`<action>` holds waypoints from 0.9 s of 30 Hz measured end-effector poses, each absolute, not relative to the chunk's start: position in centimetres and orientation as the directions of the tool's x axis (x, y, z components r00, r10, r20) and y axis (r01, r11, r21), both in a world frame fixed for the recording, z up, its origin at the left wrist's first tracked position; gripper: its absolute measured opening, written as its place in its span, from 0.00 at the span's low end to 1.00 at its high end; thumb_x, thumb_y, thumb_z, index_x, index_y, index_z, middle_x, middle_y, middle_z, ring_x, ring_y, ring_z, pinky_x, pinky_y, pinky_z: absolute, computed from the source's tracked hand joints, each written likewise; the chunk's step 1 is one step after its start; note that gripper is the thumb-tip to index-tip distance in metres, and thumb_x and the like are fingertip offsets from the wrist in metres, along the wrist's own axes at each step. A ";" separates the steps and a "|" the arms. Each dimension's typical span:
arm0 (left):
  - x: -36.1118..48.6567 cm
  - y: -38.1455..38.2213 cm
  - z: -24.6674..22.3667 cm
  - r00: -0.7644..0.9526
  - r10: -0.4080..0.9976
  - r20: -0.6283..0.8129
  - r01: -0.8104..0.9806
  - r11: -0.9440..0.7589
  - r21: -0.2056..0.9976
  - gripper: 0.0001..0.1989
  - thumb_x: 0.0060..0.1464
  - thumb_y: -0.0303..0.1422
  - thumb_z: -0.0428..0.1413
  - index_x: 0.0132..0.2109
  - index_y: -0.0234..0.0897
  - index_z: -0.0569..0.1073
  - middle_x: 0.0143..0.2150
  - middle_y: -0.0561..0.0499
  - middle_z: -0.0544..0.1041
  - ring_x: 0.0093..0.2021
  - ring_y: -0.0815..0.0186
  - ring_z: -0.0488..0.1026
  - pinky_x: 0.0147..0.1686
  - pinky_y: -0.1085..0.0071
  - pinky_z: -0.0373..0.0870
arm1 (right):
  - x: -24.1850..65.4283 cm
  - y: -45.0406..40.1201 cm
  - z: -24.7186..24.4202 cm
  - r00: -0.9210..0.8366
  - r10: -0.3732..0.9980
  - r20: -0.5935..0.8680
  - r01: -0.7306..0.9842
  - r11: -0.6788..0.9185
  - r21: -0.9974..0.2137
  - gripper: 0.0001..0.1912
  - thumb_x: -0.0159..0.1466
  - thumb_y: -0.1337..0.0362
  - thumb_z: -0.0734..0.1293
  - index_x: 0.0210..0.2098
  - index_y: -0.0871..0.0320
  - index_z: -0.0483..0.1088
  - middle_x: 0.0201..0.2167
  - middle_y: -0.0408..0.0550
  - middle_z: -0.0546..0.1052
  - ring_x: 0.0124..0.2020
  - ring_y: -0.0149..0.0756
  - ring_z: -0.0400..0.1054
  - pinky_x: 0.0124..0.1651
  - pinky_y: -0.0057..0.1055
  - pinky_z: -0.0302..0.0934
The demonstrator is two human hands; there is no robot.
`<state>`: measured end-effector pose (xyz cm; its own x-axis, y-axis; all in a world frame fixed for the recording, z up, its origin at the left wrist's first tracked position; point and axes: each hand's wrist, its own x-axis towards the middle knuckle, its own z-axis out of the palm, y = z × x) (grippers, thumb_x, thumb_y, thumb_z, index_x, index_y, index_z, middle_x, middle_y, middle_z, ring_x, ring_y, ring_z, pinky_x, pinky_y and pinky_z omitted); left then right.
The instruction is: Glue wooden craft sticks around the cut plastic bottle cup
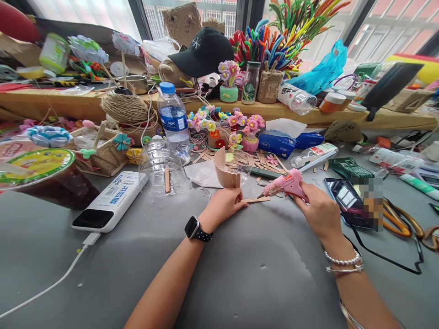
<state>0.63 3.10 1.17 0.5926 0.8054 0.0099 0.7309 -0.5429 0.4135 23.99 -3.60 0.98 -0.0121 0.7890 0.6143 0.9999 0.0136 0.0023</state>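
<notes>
My right hand (317, 208) is wrapped round a pink glue gun (286, 184), its nozzle pointing left, just above a flat wooden stick (256, 199) on the grey table. The near end of that stick is at the fingertips of my left hand (224, 205), which wears a black watch and has its fingers pressed together. A curved piece made of wooden sticks (227, 171) stands upright at the left fingers, partly hidden by them. Behind it lies a pile of loose wooden sticks (254, 161). Whether the nozzle touches the stick cannot be made out.
Left stand a lidded drink cup (48, 178), a white power bank (111, 201) with a cable, a clear plastic bottle piece (159, 167) and a water bottle (173, 121). Right lie a phone (348, 201), orange-handled scissors (398, 219) and a black cord (373, 251). A crowded shelf (206, 109) runs behind.
</notes>
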 end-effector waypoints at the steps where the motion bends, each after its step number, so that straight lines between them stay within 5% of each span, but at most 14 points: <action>1: 0.6 3.1 1.2 0.593 0.805 0.011 0.730 -0.544 0.414 0.10 0.51 0.40 0.52 0.32 0.37 0.69 0.27 0.51 0.74 0.27 0.67 0.68 0.23 0.75 0.55 | 24.1 -3.6 1.0 -0.004 0.791 0.612 1.000 0.007 -0.002 0.15 0.60 0.58 0.57 0.39 0.61 0.68 0.26 0.48 0.73 0.26 0.35 0.64 0.25 0.28 0.51; 27: 0.6 3.2 0.9 0.601 0.799 0.019 0.720 -0.551 0.423 0.10 0.51 0.40 0.51 0.31 0.37 0.68 0.27 0.52 0.73 0.26 0.68 0.67 0.23 0.75 0.53 | 23.6 -3.5 0.7 0.022 0.799 0.601 1.000 -0.027 0.000 0.16 0.57 0.53 0.60 0.33 0.60 0.67 0.24 0.47 0.72 0.24 0.33 0.63 0.23 0.26 0.49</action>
<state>0.57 3.22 0.88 0.6007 0.7992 0.0188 0.7196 -0.5508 0.4228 23.64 -3.48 0.70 0.0220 0.7992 0.6007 0.9996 -0.0274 -0.0002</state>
